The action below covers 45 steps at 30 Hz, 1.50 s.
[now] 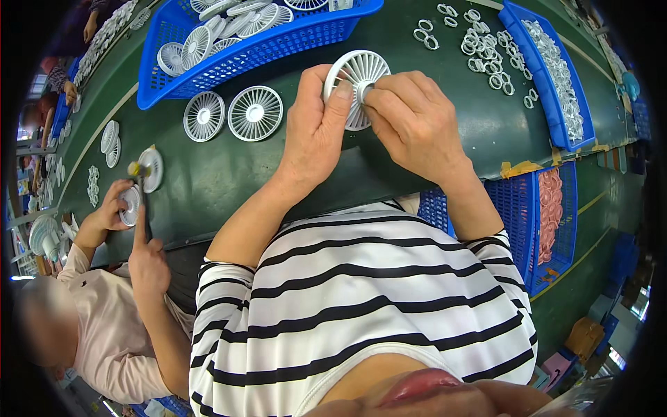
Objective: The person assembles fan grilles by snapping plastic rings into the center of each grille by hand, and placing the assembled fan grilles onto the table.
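Fan grille: a round white slatted fan grille [356,82] is held tilted just above the green tabletop [445,132], in front of the person's chest.
Left hand: the left hand [315,128] has its grip clamped on the grille's left rim, thumb across the slats.
Right hand: the right hand [411,118] has its fingertips pinched together at the grille's hub; whether a small part sits between them I cannot tell.
Risk, slats: the thin slats look easy to bend or snap if the thumb presses hard while the hub is worked.
Risk, slip: held only at rim and hub, the grille could twist out and drop among the two loose grilles [233,112] lying beside it.
Nearby stock: a blue basket [250,59] of grilles lies beyond; white rings [486,48] are scattered to the right, near a narrow blue tray [556,66].
Room: a workshop line; a co-worker's hand [104,212] on the left holds another grille, and a blue crate [549,215] holds pink pieces.
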Available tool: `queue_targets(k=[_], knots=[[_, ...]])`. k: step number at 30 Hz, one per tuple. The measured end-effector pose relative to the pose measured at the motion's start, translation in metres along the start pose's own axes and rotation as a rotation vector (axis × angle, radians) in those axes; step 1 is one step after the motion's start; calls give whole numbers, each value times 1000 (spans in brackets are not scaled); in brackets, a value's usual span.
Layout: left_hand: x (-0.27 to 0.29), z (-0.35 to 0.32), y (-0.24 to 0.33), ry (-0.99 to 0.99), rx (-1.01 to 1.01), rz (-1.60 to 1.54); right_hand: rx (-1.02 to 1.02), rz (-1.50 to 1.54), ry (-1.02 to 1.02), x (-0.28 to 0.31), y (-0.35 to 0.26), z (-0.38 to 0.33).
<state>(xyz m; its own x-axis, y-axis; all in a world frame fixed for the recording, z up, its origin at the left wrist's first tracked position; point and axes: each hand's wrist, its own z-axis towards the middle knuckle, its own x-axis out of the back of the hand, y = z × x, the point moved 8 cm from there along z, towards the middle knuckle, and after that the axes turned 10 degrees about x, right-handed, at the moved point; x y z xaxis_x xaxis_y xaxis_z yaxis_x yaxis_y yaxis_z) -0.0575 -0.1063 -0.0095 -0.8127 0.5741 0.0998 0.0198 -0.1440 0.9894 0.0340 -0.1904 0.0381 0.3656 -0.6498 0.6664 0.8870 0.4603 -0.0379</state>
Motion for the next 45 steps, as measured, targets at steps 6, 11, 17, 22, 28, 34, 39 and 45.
queue_targets(k=[6, 11, 17, 22, 28, 34, 39, 45], knots=[[-3, 1, -2, -78, 55, 84, -70, 88, -56, -7, 4, -3], [-6, -3, -1, -167, 126, -135, -146, -41, 12, 9, 0, -8], [-20, -28, -8, -532, 510, -342, 61, -25, -54, 31, -19, -9], [-32, -40, -8, -646, 505, -231, 180, 210, -158, 29, -23, -19], [-21, -19, -7, -283, 77, 267, -165, 473, -139, -2, 47, -30], [5, -6, -10, 155, -225, 975, -571, -335, -328, -28, 174, -76], [60, -13, -27, 334, -51, 1433, -554, -40, -346, -31, 153, -71], [71, -7, 5, 484, -281, 1263, -665, 82, -312, -29, 165, -79]])
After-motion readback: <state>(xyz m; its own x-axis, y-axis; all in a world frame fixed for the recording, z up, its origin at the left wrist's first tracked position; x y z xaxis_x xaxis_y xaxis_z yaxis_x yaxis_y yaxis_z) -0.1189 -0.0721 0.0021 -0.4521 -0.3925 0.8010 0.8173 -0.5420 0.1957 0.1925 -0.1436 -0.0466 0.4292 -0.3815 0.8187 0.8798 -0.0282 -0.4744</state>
